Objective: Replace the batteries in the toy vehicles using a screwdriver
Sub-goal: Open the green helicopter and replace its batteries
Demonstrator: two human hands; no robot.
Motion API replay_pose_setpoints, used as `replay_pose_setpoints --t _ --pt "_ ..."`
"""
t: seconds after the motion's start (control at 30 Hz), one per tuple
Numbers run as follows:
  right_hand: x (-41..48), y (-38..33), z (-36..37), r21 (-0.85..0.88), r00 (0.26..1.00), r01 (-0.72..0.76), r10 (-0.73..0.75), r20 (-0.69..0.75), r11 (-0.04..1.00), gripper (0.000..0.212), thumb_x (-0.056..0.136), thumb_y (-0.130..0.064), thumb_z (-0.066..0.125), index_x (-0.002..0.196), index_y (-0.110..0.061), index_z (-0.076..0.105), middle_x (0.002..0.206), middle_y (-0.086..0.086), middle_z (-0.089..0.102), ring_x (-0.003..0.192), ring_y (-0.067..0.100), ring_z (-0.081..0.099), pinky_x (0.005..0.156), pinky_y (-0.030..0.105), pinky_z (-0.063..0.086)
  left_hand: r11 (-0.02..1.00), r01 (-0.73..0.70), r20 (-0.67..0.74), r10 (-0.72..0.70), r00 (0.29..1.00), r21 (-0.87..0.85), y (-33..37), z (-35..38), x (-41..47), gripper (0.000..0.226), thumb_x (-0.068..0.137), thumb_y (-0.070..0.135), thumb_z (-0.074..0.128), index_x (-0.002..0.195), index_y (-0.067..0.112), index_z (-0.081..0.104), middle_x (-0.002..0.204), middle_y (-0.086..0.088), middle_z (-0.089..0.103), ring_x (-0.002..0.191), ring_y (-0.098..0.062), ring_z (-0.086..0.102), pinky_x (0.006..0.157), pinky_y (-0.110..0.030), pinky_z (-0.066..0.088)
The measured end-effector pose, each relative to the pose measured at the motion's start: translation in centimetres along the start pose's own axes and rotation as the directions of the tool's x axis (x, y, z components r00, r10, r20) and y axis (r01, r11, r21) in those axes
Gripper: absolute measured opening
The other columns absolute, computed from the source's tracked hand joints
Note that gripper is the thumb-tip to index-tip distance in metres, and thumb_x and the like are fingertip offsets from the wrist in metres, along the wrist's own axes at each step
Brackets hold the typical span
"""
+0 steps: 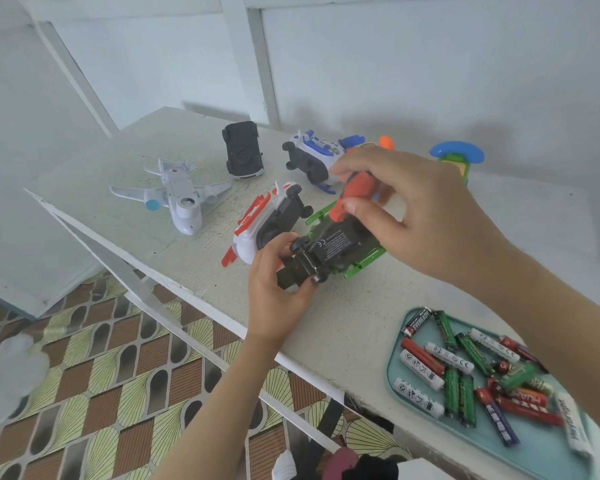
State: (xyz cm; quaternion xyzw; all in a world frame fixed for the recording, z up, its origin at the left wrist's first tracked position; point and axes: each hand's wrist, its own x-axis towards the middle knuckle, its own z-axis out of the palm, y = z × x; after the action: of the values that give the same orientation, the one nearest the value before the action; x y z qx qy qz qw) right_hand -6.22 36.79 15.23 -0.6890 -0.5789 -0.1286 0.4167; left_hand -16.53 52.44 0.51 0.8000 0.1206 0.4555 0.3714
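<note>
Steadying green toy vehicle (347, 252) belly-up on the worktop (326, 327), left-hand grip (278, 289) clamped on its end to stop twisting; right-hand grip (423, 209) pinched round orange screwdriver (355, 190), tip down at the battery cover (334, 241).

worktop (343, 306): off-white paint. floor (101, 375): brown and yellow-green fan-pattern tiles with black arches. plane (177, 192), far left: white, pale blue disc. car (242, 150): black underside, white trim. far vehicle (314, 154): white/blue. middle vehicle (257, 220): white, red-orange stripes, black base. green vehicle (340, 242): black base. screwdriver (359, 187): orange-red handle. tray (394, 375): pale teal. batteries (458, 362): green, red, white, black.
</note>
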Motion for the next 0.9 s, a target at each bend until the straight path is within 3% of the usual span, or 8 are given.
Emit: replay_pose_setpoints --t 0.1,0.23,0.33,0.4,0.5,0.63,0.77,0.9 --pt "-0.7 -0.1 -1.3 -0.074 0.993 -0.051 0.058 0.107 0.996 0.023 0.084 -0.018 0.059 0.105 -0.012 0.066 0.076 -0.028 0.058 0.070 -0.003 0.052 0.070 0.007 0.038 0.999 0.018 0.023 -0.018 1.000 -0.026 0.1 0.1 -0.1 0.065 0.068 0.005 0.079 0.119 0.033 0.049 0.103 -0.006 0.064 0.090 -0.025 0.064 0.073 -0.025 0.058" --pt "-2.0 0.0 -2.4 -0.188 0.963 -0.126 0.165 0.211 0.974 0.021 0.080 -0.029 0.063 0.096 -0.019 0.071 0.074 -0.009 0.066 0.059 0.003 0.051 0.061 0.020 0.041 1.000 0.009 0.009 -0.009 1.000 0.000 0.5 0.3 0.1 0.069 0.066 0.000 0.083 0.117 0.032 0.049 0.097 -0.004 0.065 0.082 -0.016 0.060 0.070 -0.009 0.046" --pt "-3.2 0.1 -2.5 -0.166 0.948 -0.158 0.197 0.251 0.973 0.014 0.077 -0.027 0.060 0.084 -0.020 0.070 0.057 -0.017 0.054 0.058 -0.003 0.051 0.056 0.011 0.036 0.997 0.013 0.001 -0.013 1.000 0.074 1.1 0.6 0.2 0.064 0.065 0.014 0.084 0.116 0.031 0.049 0.096 0.015 0.061 0.082 -0.018 0.059 0.074 -0.019 0.046" --pt "-4.1 0.1 -2.4 -0.133 0.935 -0.216 0.244 0.257 0.967 0.006 0.079 -0.024 0.062 0.078 -0.021 0.066 0.047 -0.011 0.048 0.050 0.007 0.047 0.050 0.015 0.034 0.993 0.017 -0.006 -0.017 1.000 0.116 1.5 1.0 0.1 0.063 0.065 0.020 0.082 0.117 0.032 0.048 0.099 0.025 0.055 0.084 -0.022 0.059 0.076 -0.033 0.049" --pt "-5.0 0.0 -2.3 -0.123 0.926 -0.248 0.273 0.262 0.961 0.009 0.080 -0.014 0.065 0.074 -0.018 0.060 0.044 -0.004 0.047 0.045 0.017 0.040 0.048 0.018 0.032 0.993 0.049 -0.021 -0.047 0.999 0.105 2.0 1.6 -0.2 0.063 0.066 0.023 0.082 0.117 0.034 0.046 0.099 0.017 0.056 0.088 -0.027 0.060 0.077 -0.047 0.050" --pt "-5.4 -0.2 -2.3 -0.083 0.917 -0.281 0.293 0.271 0.956 0.010 0.076 -0.006 0.063 0.070 -0.012 0.057 0.046 -0.031 0.048 0.044 0.000 0.046 0.050 0.010 0.034 0.990 0.098 -0.051 -0.093 0.994 0.100 2.3 2.0 -0.3 0.061 0.068 0.025 0.080 0.117 0.034 0.045 0.100 0.005 0.061 0.091 -0.026 0.059 0.077 -0.048 0.050" --pt "-5.9 0.2 -1.8 -0.091 0.910 -0.313 0.326 0.256 0.945 0.014 0.079 -0.016 0.060 0.072 -0.021 0.049 0.043 -0.005 0.043 0.045 0.014 0.038 0.048 0.019 0.032 0.988 0.118 -0.054 -0.113 0.992 0.102 2.4 2.2 -0.4 0.061 0.068 0.024 0.079 0.117 0.037 0.045 0.098 0.002 0.062 0.090 -0.027 0.059 0.076 -0.049 0.050" --pt "-6.5 0.1 -0.7 -0.171 0.933 -0.255 0.289 0.213 0.952 0.019 0.084 -0.018 0.055 0.075 -0.020 0.039 0.046 -0.009 0.043 0.044 0.008 0.041 0.047 0.017 0.034 0.980 0.170 -0.080 -0.162 0.984 0.099 2.7 2.5 -0.2 0.061 0.068 0.027 0.077 0.113 0.046 0.042 0.096 0.002 0.064 0.091 -0.026 0.060 0.077 -0.053 0.049"
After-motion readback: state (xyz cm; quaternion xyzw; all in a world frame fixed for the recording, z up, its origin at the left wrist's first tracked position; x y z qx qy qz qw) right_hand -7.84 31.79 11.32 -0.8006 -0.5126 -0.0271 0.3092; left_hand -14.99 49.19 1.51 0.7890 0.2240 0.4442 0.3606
